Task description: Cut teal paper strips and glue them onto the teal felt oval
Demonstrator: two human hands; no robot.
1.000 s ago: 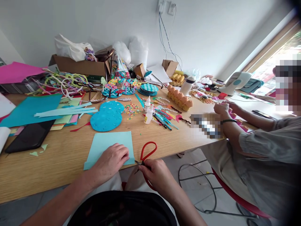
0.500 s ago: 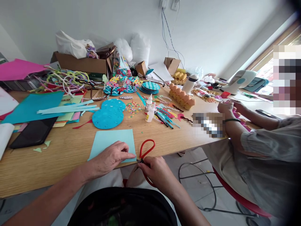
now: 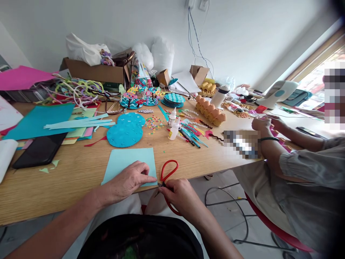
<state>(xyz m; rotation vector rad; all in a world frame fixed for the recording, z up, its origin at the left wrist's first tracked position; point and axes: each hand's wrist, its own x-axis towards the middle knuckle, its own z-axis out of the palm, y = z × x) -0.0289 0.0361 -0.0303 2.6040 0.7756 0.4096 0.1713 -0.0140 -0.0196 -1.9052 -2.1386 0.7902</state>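
A light blue paper sheet (image 3: 134,160) lies at the table's front edge. My left hand (image 3: 130,178) presses on it, index finger stretched toward its lower right corner, the other fingers partly curled. My right hand (image 3: 179,194) is closed round red-handled scissors (image 3: 169,169) just right of that corner. Their blades are parted, pointing left, and one tip touches or nearly touches the corner. Beyond the sheet lie two overlapping blue discs (image 3: 125,133). Two glue bottles (image 3: 174,128) stand to the right of the discs.
Paper strips (image 3: 78,123) and a black phone (image 3: 40,149) lie at left. Pipe cleaners (image 3: 81,93), paper fish models (image 3: 130,99) and an egg carton (image 3: 210,110) are farther back. At right a person (image 3: 304,172) sits working, hands over the table.
The whole view has shifted slightly, so the objects appear a little farther right. Both hands and the scissors keep nearly the same pose at the sheet's corner.
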